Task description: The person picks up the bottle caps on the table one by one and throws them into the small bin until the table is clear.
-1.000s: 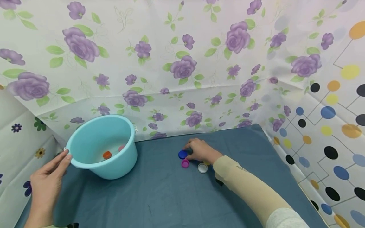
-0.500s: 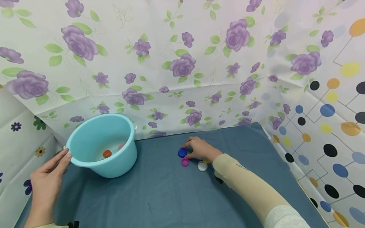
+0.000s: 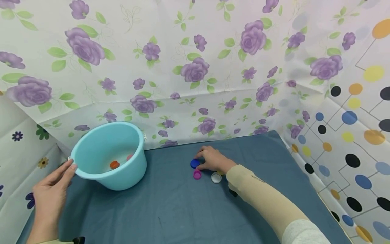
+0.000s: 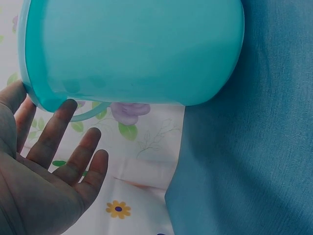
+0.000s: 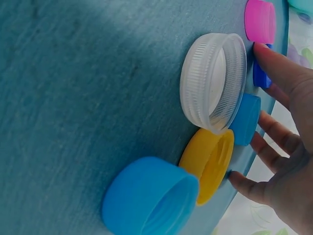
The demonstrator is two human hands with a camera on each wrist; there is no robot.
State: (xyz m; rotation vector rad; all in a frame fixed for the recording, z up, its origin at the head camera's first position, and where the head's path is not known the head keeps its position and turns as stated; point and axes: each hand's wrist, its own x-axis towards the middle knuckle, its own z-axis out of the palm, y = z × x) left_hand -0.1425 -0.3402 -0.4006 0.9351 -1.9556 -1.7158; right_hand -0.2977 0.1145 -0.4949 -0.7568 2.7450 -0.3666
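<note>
At the left of the head view my left hand (image 3: 51, 193) pinches the near-left rim of a light blue plastic bucket (image 3: 128, 179) between thumb and fingers. The left wrist view shows the other fingers spread below the rim. An orange bottle cap (image 3: 114, 165) and a pink one (image 3: 129, 157) lie inside the bucket. My right hand (image 3: 214, 160) has its thumb and index finger around a dark blue bottle cap (image 3: 194, 164) on the cloth. Right beside it lies a magenta cap (image 3: 197, 174). A clear whitish cap (image 5: 212, 81) sits nearer my right wrist.
Under my right palm are a yellow cap (image 5: 208, 166), a small blue cap (image 5: 246, 120) and a larger light blue cap (image 5: 149, 200). Blue-grey cloth (image 3: 170, 203) covers the table. A flowered sheet (image 3: 170, 67) hangs behind, and a dotted one (image 3: 350, 142) stands at the right.
Both hands stay almost where they were, the left at the bucket rim and the right at the dark blue cap. The magenta cap has barely shifted.
</note>
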